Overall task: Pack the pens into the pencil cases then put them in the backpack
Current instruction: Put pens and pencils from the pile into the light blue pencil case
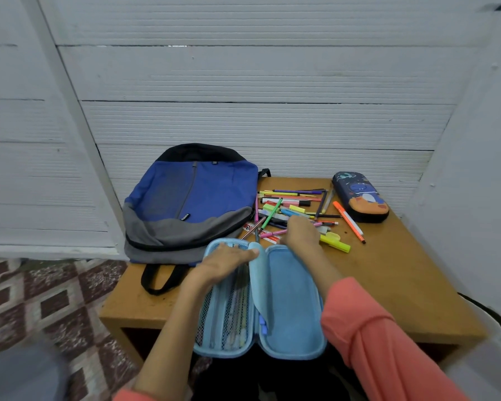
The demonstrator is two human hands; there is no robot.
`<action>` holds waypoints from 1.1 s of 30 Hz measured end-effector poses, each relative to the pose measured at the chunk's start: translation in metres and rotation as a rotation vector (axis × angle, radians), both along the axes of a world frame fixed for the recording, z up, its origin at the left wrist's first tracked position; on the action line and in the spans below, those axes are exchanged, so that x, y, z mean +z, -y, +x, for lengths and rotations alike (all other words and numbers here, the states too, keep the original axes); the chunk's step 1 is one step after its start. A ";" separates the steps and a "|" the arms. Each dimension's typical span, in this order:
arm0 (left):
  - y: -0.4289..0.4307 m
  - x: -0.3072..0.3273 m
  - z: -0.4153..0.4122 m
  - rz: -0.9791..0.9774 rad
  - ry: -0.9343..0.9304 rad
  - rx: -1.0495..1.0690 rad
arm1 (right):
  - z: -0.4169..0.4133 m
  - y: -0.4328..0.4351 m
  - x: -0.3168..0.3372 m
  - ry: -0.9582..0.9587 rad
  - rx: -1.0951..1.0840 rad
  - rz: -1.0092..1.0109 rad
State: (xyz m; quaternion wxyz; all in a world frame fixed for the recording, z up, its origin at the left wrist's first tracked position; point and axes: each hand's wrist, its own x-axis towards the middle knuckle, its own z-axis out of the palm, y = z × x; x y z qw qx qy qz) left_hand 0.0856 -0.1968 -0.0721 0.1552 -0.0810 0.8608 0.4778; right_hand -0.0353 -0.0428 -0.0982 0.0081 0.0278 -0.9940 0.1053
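A light blue pencil case (289,299) lies open at the table's front edge. Its left half has a mesh pocket (232,316) with several pens inside. My left hand (227,263) presses flat on that pocket's far end, thumb against the middle flap. Just beyond the case, my right hand (300,231) reaches into the loose pile of pens (289,202). Its fingers are curled down, and a pink pen (272,234) sticks out from under it. The blue and grey backpack (191,198) lies flat at the back left, zipped.
A dark dinosaur-print pencil case (359,198) lies shut at the back right, with an orange pen (349,222) beside it. A yellow highlighter (334,243) lies right of my right hand. The small wooden table (402,273) stands between white walls, with patterned floor at the left.
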 end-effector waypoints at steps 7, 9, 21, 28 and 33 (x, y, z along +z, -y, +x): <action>-0.004 0.009 0.006 -0.032 -0.013 -0.020 | -0.001 -0.005 0.002 0.107 -0.040 -0.089; -0.004 0.010 0.007 -0.024 -0.011 -0.010 | 0.000 -0.008 0.002 0.129 -0.045 -0.135; -0.004 0.009 0.006 0.004 0.007 -0.002 | 0.015 -0.018 -0.007 0.060 -0.087 -0.409; -0.004 0.009 0.006 0.006 0.025 0.013 | 0.013 -0.026 -0.014 0.043 -0.202 -0.836; -0.005 0.007 0.003 0.000 -0.007 0.011 | 0.019 -0.027 -0.016 -0.028 -0.245 -0.948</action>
